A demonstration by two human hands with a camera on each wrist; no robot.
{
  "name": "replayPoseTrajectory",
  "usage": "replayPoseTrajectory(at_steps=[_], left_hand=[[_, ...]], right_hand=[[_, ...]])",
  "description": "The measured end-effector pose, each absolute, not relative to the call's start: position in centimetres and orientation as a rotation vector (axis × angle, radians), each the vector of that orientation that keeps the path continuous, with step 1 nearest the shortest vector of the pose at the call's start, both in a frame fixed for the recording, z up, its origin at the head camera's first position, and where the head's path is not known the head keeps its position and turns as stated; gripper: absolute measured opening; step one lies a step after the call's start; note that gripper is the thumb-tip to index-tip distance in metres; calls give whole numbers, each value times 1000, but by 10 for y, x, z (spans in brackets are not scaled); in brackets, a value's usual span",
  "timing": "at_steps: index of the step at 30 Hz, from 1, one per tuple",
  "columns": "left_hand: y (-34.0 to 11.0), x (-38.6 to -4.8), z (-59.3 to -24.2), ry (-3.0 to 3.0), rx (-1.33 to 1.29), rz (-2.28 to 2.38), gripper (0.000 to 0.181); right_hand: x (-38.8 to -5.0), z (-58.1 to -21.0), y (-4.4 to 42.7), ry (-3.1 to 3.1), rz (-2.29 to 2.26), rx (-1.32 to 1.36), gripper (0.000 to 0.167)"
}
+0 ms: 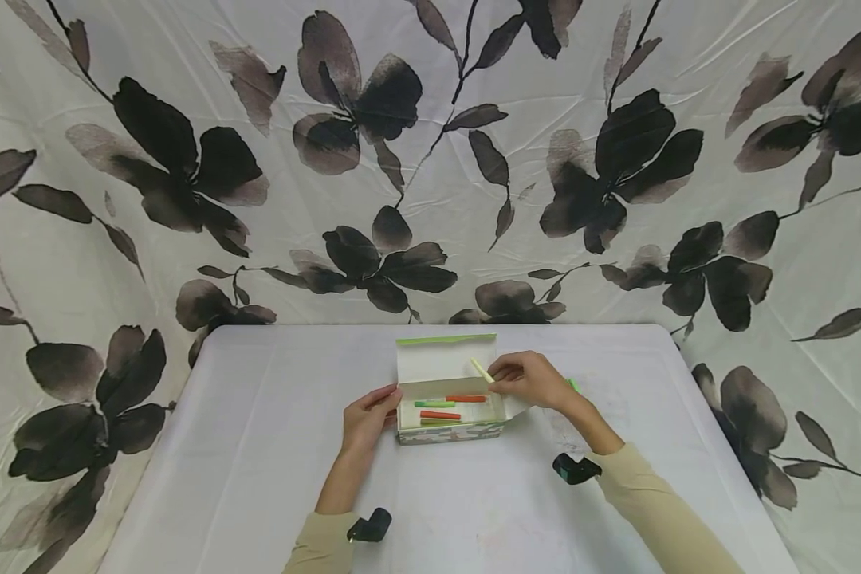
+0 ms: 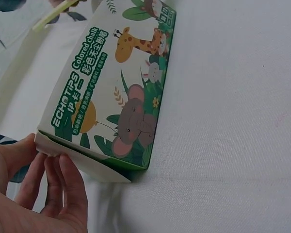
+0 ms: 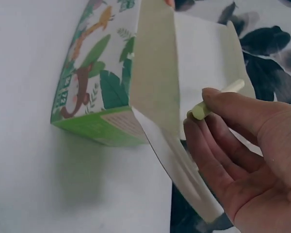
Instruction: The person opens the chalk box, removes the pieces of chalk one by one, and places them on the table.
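1. The right hand (image 1: 529, 379) has its fingers pinched round a pale yellow chalk stick (image 1: 481, 370), above the box's far right corner.
2. The left hand's (image 1: 363, 422) fingers grip the left end of the open chalk box (image 1: 450, 434) on the table (image 1: 258, 478).
3. Orange sticks (image 1: 466, 399) and a green stick (image 1: 434, 404) lie inside.
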State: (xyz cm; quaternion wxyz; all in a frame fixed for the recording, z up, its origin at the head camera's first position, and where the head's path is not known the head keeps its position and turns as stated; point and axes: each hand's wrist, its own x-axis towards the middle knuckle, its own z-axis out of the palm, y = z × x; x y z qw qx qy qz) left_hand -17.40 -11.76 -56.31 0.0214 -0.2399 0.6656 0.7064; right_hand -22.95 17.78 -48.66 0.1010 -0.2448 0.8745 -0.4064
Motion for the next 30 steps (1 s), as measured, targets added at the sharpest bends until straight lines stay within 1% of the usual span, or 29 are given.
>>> replayPoseTrajectory(at_steps=[4, 8, 16, 23, 30], left_hand=[[-118, -173, -562, 2071, -734, 2178, 37], [-118, -173, -562, 2078, -723, 2177, 37], [-119, -175, -564, 2070, -722, 2180, 36], [-119, -175, -563, 2071, -730, 2168, 37], [-118, -175, -562, 2076, -728, 2169, 38]], right_hand=[[-228, -482, 193, 2528, -1309, -603, 23], [-227, -478, 208, 2467, -1400, -480, 32], [-224, -481, 236, 2407, -1533, -195, 44], [-217, -493, 264, 2439, -1580, -92, 51], [-211, -511, 287, 2465, -1615, 16, 53]])
